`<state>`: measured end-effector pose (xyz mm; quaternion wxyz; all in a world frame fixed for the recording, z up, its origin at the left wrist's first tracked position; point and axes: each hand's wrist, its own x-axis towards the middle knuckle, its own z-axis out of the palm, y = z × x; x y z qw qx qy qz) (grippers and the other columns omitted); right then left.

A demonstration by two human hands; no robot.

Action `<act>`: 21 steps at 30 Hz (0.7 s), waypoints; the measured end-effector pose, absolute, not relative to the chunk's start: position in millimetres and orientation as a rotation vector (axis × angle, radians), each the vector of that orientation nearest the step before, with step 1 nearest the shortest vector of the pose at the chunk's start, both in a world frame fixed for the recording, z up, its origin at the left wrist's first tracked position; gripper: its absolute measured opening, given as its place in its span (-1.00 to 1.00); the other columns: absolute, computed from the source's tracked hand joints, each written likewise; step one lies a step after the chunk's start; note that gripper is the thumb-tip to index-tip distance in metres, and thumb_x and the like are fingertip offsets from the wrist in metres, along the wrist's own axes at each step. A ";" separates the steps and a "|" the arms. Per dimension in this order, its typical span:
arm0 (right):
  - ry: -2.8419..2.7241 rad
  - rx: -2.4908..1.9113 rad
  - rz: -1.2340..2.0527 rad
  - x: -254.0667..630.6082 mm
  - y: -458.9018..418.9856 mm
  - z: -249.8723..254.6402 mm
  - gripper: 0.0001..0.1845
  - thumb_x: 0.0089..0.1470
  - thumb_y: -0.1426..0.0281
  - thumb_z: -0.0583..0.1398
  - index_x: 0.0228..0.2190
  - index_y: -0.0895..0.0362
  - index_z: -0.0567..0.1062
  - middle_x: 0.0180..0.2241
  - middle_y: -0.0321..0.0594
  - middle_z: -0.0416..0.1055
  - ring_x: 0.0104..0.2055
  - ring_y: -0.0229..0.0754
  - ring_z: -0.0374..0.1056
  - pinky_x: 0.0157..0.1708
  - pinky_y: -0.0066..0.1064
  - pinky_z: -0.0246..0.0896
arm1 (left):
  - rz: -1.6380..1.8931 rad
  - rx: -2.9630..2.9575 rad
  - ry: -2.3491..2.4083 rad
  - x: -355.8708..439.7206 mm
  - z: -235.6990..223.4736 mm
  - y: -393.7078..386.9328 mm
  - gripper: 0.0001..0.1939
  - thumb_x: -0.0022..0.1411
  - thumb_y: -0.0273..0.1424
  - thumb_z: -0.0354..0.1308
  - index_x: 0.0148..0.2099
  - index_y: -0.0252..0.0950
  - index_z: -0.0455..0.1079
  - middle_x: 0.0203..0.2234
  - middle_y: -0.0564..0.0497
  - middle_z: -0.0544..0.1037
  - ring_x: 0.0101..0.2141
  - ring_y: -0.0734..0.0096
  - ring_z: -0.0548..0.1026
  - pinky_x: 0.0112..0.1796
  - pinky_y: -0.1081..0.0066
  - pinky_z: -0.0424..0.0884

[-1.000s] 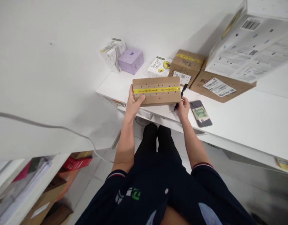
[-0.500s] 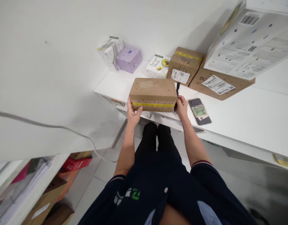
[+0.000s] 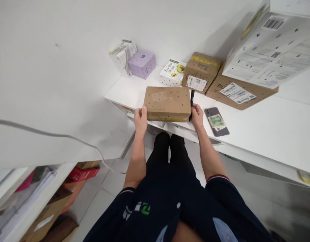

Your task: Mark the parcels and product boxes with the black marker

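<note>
A brown cardboard box (image 3: 168, 101) is at the white desk's front edge with its broad upper face showing; a strip of yellow tape runs along its narrow front side. My left hand (image 3: 141, 119) is closed on the box's left front corner, thumb up along the side. At the opposite end, my right hand (image 3: 197, 116) is closed around a black marker (image 3: 192, 99) that points up beside the box's right side. Those right-hand fingers are against or very near the box; whether they press on it is partly hidden.
A phone with a banknote in its case (image 3: 216, 121) lies right of my right hand. Along the wall stand a purple box (image 3: 142, 65), white meal boxes (image 3: 171, 72), a taped carton (image 3: 202, 69) and a larger carton (image 3: 225, 92) under a tall white box (image 3: 273, 50). A cable (image 3: 69, 136) hangs at left.
The box has tipped so more of its upper face and less of its taped front side shows. My left hand has shifted from the lower front corner to the left side. My right hand keeps the marker.
</note>
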<state>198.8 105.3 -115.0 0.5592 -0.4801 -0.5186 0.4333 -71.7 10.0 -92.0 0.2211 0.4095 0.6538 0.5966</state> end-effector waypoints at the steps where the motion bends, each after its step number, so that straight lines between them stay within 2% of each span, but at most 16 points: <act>1: -1.220 -1.134 1.026 199.1 105.0 -114.4 -0.79 0.00 0.25 0.18 -0.33 0.08 0.49 -0.38 -0.35 0.49 -0.32 -0.22 0.34 -0.23 -0.37 0.28 | 1.665 1.077 1.825 -70.2 -87.2 10.6 -0.45 0.23 0.16 0.07 -0.25 -0.28 0.35 -0.35 -0.01 0.50 -0.29 0.40 0.47 -0.24 0.38 0.41; 4: -1.194 -1.125 1.057 199.7 105.3 -113.7 -0.80 0.00 0.24 0.18 -0.33 0.07 0.49 -0.40 -0.36 0.46 -0.34 -0.24 0.33 -0.27 -0.40 0.27 | 1.711 1.010 1.766 -64.6 -78.5 7.4 -0.47 0.14 0.15 0.18 -0.30 -0.25 0.36 -0.40 0.04 0.49 -0.33 0.41 0.48 -0.24 0.40 0.41; 9: -1.015 -1.010 1.226 198.5 108.2 -115.1 -0.74 -0.03 0.16 0.22 -0.30 0.03 0.45 -0.43 -0.39 0.43 -0.44 -0.29 0.31 -0.41 -0.46 0.22 | 1.800 1.010 1.570 -61.2 -84.1 -3.0 -0.44 0.05 0.17 0.26 -0.23 -0.23 0.37 -0.34 0.02 0.55 -0.29 0.39 0.53 -0.22 0.38 0.47; 14: -0.965 -0.988 1.229 201.8 106.4 -107.1 -0.70 -0.05 0.12 0.25 -0.29 0.02 0.46 -0.41 -0.40 0.44 -0.46 -0.31 0.26 -0.45 -0.47 0.17 | 1.841 1.171 1.481 -62.6 -97.9 -6.8 -0.48 0.14 0.12 0.23 -0.13 -0.21 0.34 -0.18 -0.07 0.59 -0.12 0.29 0.58 -0.06 0.28 0.50; 17: -1.004 -1.013 1.177 205.3 107.8 -100.4 -0.69 -0.03 0.10 0.24 -0.28 0.01 0.46 -0.40 -0.39 0.44 -0.45 -0.30 0.25 -0.46 -0.46 0.15 | 1.808 1.234 1.460 -62.1 -107.7 -7.0 -0.46 0.17 0.12 0.20 -0.03 -0.19 0.32 -0.05 -0.13 0.57 0.01 0.21 0.55 0.05 0.21 0.46; 21: -0.962 -1.003 1.181 205.7 112.8 -101.0 -0.68 -0.04 0.09 0.23 -0.31 0.03 0.43 -0.41 -0.39 0.44 -0.47 -0.31 0.24 -0.46 -0.46 0.16 | 1.785 1.242 1.448 -60.0 -121.0 -6.8 -0.43 0.20 0.10 0.18 0.06 -0.20 0.31 0.03 -0.18 0.54 0.09 0.19 0.50 0.12 0.17 0.42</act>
